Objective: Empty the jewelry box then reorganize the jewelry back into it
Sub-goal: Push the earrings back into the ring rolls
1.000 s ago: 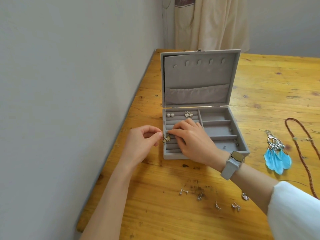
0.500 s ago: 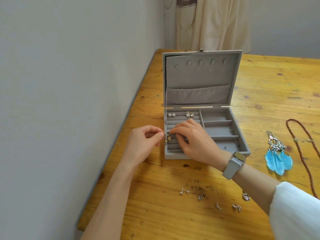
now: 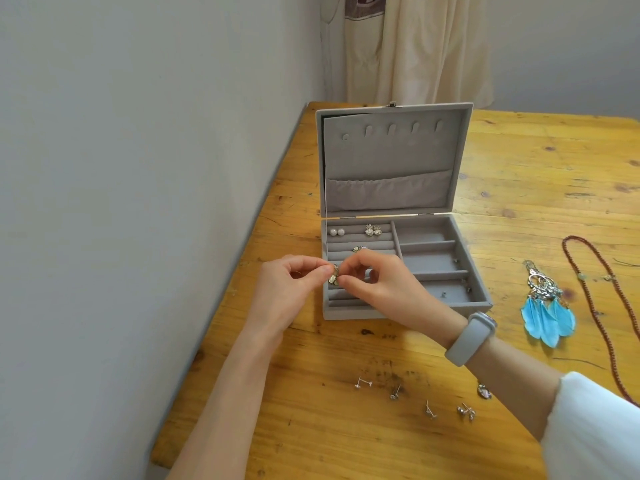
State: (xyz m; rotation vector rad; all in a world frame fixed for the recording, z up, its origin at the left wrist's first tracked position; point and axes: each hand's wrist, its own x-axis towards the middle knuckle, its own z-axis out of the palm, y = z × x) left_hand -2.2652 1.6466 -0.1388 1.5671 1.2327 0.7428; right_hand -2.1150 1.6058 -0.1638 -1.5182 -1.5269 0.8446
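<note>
Since the earlier frames, the right hand (image 3: 377, 282) is lifted off the ring rolls, where it was pressed flat, and is brought to meet the left hand (image 3: 291, 284) at the left edge of the jewelry box (image 3: 446, 268). A small gold-toned earring (image 3: 334, 274) is now pinched between the fingertips of both hands, just above the box's left wall; the remaining fingers of each hand are loosely curled. A further small piece (image 3: 358, 249), previously covered by the right hand, is exposed in the second row of the rolls.

The box is positioned open on the tabletop (image 3: 519, 188), lid upright. A pearl pair (image 3: 337, 232) and a sparkling pair (image 3: 373, 230) are seated in the back row. The right-hand compartments are largely unfilled, apart from a few tiny items that are too small to be identified.

The refilling stage is judged to be under way but far from complete. Several stud earrings (image 3: 394, 393) are left on the tabletop in front of the box, and the blue feather earrings (image 3: 549, 311) and the bead necklace (image 3: 588, 289) are left to its right. The held earring is probably being prepared for insertion into a roll slot; care is required, as so small a piece is easily dropped.
</note>
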